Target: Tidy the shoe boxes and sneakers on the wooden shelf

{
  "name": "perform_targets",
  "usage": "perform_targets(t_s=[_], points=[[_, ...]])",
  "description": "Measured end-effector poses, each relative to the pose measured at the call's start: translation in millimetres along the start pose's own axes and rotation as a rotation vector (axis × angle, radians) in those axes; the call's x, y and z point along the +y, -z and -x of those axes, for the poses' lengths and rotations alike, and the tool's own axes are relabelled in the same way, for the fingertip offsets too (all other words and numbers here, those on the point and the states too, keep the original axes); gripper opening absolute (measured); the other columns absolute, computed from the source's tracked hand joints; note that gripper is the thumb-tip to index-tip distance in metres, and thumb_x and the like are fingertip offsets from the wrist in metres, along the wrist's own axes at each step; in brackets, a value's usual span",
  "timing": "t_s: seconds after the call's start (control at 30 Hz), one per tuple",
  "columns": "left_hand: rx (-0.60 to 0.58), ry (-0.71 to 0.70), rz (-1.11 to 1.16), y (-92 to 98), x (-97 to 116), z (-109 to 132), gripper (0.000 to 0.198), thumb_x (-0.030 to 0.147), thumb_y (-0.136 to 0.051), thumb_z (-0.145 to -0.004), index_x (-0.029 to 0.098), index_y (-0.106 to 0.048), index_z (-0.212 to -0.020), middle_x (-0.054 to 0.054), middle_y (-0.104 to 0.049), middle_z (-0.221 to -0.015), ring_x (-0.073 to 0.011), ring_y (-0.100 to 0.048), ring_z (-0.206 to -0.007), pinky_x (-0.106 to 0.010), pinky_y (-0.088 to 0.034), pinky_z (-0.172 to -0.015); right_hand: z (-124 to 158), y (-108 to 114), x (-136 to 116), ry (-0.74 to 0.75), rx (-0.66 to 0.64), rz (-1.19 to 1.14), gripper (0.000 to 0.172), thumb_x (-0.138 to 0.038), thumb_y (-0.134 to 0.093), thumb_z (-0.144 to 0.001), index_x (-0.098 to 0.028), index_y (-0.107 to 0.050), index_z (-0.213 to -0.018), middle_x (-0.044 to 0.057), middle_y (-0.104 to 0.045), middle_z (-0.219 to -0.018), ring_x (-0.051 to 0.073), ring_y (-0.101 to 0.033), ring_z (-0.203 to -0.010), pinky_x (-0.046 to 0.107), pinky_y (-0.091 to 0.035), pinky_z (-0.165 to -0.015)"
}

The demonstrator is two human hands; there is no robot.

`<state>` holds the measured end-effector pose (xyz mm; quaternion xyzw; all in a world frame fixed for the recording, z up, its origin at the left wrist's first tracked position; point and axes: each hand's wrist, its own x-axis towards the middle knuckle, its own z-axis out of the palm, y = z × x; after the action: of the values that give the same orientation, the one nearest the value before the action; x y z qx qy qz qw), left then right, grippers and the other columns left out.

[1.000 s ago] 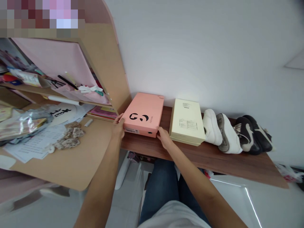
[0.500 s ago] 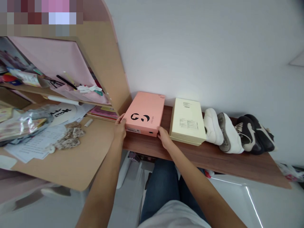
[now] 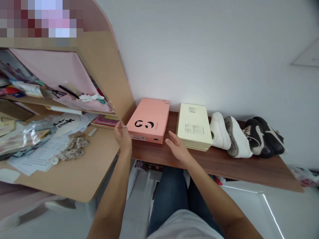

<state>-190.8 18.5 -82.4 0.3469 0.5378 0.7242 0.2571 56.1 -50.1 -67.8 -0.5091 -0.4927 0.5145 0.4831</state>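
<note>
The black-logoed pink box [image 3: 149, 120] lies flat, your open left hand [image 3: 123, 137] at its end, your open right hand [image 3: 177, 148] just apart from it

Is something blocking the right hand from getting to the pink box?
No, nothing is blocking it. The open right hand is just beside the pink box, and only the brown wooden shelf shows between them.

You are facing a pink box [image 3: 152, 111] carrying a large black logo [image 3: 144, 124], roughly "G" shapes, beside tiny unreadable lettering; the cream box [image 3: 193, 114] is showing printed labels too small to read.
</note>
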Motion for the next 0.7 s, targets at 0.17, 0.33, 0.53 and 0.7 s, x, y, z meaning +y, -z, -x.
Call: perform_targets(t_s=[0.17,0.33,0.53,0.7], points=[[-0.161,-0.355,-0.123,-35.3,51.7,53.4,0.044,0.040,-0.057,-0.090,0.022,-0.054,-0.130,-0.010,-0.054,-0.138,-0.0224,-0.048,-0.132,-0.036,-0.033,-0.113,24.5,66.0,-34.9,0.130,0.073,0.081,0.052,-0.053,-0.064,-0.082,-0.032,-0.060,-0.129,0.004,-0.058,-0.140,0.026,-0.048,-0.134,0.048,-0.037,-0.113],[-0.528,-0.297,-0.120,-74.0,77.0,100.6,0.047,0.044,-0.051,-0.093,0.025,-0.050,-0.137,-0.011,-0.049,-0.145,-0.0243,-0.044,-0.136,-0.041,-0.033,-0.114,19.6,135.5,-49.5,0.186,0.287,0.111,0.049,-0.052,-0.066,-0.081,-0.030,-0.061,-0.125,0.006,-0.060,-0.137,0.027,-0.054,-0.128,0.050,-0.040,-0.110],[-0.842,0.041,-0.176,-108.7,46.5,126.3,0.067,0.048,-0.054,-0.091,0.031,-0.032,-0.151,-0.007,-0.025,-0.162,-0.0281,-0.023,-0.148,-0.047,-0.021,-0.119,7.3,179.3,-40.2,0.124,0.452,0.099,0.047,-0.052,-0.067,-0.078,-0.028,-0.064,-0.119,0.006,-0.061,-0.136,0.027,-0.053,-0.129,0.050,-0.039,-0.111],[-0.823,0.398,-0.208,-127.6,6.2,132.4,0.077,0.057,-0.052,-0.089,0.030,-0.023,-0.155,-0.004,-0.011,-0.165,-0.0271,-0.010,-0.151,-0.043,-0.012,-0.121,-3.9,191.4,-13.1,-0.088,0.418,0.032,0.047,-0.049,-0.067,-0.078,-0.031,-0.062,-0.122,0.004,-0.058,-0.140,0.026,-0.047,-0.136,0.049,-0.035,-0.115]])
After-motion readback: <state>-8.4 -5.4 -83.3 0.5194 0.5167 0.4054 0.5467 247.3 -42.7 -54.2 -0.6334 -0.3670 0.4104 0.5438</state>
